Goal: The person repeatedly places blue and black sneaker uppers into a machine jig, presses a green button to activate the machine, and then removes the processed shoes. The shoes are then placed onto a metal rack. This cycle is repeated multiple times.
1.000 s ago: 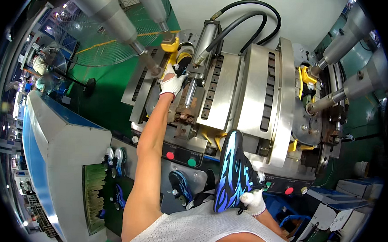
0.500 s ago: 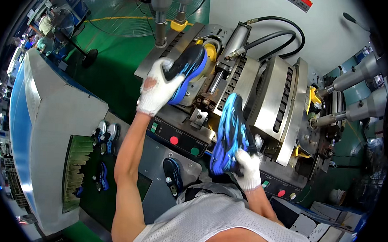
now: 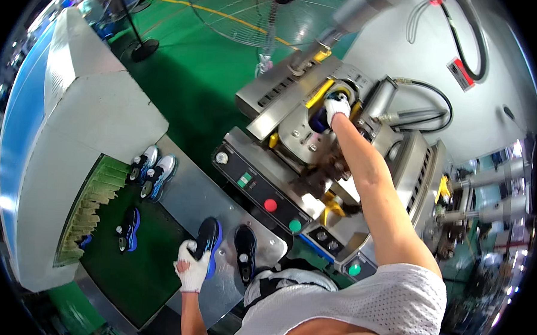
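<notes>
Low on the left, my white-gloved left hand [image 3: 192, 268] grips a black running shoe with a blue sole [image 3: 211, 244], held at the metal ledge. Right beside it on the ledge stands another black shoe [image 3: 244, 250]. My right arm stretches forward across the machine. At its end my gloved right hand [image 3: 337, 108] closes around a dark blue shoe [image 3: 320, 119] in the machine's far left station [image 3: 297, 133]; the hand and machine parts hide most of that shoe. Yellow pieces [image 3: 319, 93] flank it.
A control panel [image 3: 255, 188] with coloured buttons runs along the machine's front. At left, a conveyor [image 3: 151, 252] passes under a bristle curtain [image 3: 90, 207], carrying a shoe [image 3: 130, 230]. Two light-and-dark shoes [image 3: 158, 176] stand on the ledge. A large fan [image 3: 275, 12] is behind the machine.
My left hand has brought its shoe from the machine down to the ledge. My right hand has carried the blue shoe up and forward into the left station. The view has turned left.
</notes>
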Demonstrator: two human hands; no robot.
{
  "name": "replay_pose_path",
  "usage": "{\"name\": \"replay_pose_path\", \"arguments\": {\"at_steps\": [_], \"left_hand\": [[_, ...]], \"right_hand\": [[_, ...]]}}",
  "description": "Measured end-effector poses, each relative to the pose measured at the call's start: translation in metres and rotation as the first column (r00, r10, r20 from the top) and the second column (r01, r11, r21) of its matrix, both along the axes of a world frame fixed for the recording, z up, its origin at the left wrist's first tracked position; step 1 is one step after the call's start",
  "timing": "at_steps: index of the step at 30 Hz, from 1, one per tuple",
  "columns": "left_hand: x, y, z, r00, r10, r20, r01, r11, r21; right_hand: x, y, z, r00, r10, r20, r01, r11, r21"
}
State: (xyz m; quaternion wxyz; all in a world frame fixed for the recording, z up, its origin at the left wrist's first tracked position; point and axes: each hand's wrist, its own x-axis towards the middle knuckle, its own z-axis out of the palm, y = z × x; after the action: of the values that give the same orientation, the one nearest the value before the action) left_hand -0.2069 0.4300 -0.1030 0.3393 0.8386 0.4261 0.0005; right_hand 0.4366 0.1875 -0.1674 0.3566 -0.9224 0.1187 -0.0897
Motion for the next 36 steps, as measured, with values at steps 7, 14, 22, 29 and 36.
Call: {"name": "replay_pose_path", "arguments": {"at_steps": [7,14,22,29,36], "left_hand": [[-0.068,-0.050,-0.095,0.976,0.216,-0.016,-0.215,0.973,0.079],[-0.085,-0.075,-0.144,0.984,0.167,-0.069,-0.164,0.985,0.047],[-0.093,-0.081,-0.131,0.980,0.196,0.044,-0.195,0.981,-0.020],[-0.111,-0.071,-0.164,0.956,0.120,0.269,-0.072,0.981,-0.182],[-0.109,-0.054,-0.162,0.942,0.049,0.331,0.038,0.967,-0.251]], "right_hand": [[0.015,0.046,-0.016,0.821,0.297,-0.488,-0.533,0.091,-0.841],[-0.041,0.008,0.111,0.463,0.789,-0.403,-0.810,0.192,-0.554],[-0.393,0.021,0.130,0.649,0.725,0.232,-0.760,0.632,0.152],[-0.486,-0.023,-0.013,0.601,0.672,-0.433,-0.634,0.070,-0.770],[-0.620,0.049,-0.048,0.664,0.547,-0.510,-0.582,0.806,0.107]]}}
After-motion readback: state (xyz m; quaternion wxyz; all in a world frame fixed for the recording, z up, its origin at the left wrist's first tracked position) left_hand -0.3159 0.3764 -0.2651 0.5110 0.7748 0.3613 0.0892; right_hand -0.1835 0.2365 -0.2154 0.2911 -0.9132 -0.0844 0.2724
